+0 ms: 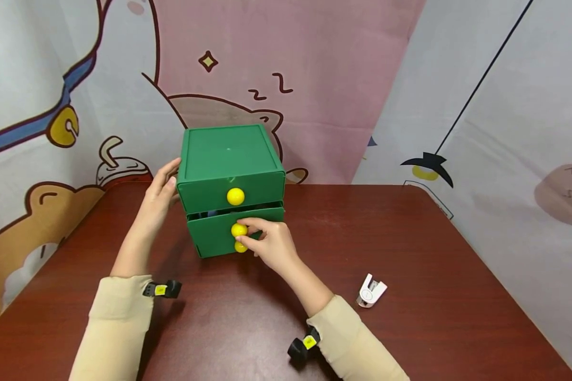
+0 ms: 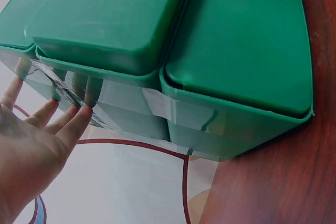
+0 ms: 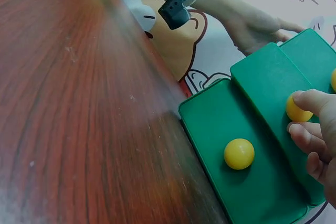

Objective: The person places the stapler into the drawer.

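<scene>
A green drawer box [image 1: 229, 153] with yellow ball knobs stands on the table. My right hand [image 1: 271, 243] pinches the yellow knob [image 3: 298, 109] of the middle drawer [image 1: 212, 235] between thumb and fingers. That drawer juts out from the box, and something bluish shows faintly through the gap above its front; what it is cannot be told. Below, the bottom drawer's knob [image 3: 239, 154] is free, as is the top drawer's knob [image 1: 235, 196]. My left hand [image 2: 39, 150] rests with extended fingertips against the box's left side, where clear tape [image 2: 157, 103] runs across the panels.
To the right on the brown table [image 1: 410, 243] lies a small white two-pronged object [image 1: 371, 291]. A printed cartoon curtain [image 1: 333, 95] hangs right behind the table and box. Each wrist carries a black strapped camera [image 1: 305, 344].
</scene>
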### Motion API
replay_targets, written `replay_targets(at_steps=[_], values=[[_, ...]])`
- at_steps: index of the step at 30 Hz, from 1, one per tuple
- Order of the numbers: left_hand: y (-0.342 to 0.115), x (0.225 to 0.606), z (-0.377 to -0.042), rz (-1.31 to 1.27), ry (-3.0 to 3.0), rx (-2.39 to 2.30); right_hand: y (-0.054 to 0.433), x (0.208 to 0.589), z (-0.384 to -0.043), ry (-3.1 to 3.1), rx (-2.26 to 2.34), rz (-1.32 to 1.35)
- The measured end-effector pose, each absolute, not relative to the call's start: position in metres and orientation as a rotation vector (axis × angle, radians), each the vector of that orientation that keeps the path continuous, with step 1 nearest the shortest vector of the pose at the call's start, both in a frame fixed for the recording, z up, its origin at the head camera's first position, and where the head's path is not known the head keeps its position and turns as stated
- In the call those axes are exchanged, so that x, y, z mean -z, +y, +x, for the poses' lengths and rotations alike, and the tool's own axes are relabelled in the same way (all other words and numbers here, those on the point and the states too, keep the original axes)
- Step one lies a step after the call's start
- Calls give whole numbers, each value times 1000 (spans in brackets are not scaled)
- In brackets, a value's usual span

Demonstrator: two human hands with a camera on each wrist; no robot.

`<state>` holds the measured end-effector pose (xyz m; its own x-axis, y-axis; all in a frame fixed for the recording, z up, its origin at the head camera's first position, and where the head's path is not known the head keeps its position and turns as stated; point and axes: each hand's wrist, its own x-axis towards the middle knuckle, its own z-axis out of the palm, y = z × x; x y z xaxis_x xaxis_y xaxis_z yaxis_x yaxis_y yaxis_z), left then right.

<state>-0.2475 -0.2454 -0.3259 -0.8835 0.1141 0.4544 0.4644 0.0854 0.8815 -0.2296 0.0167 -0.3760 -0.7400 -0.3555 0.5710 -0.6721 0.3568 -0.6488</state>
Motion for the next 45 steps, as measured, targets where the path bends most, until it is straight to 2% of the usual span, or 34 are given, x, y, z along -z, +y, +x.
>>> replay_targets(at_steps=[15,32,45], values=[[-246,326,-250,-598,-2073,1880,7,380,-241,-2262,-1501,760],[-245,326,-249,-564,-2099,1859,21,379,-235,-2244,-1501,881],[-245,326,-248,-573,-2086,1861,36,396,-237,-2483,-1398,925]])
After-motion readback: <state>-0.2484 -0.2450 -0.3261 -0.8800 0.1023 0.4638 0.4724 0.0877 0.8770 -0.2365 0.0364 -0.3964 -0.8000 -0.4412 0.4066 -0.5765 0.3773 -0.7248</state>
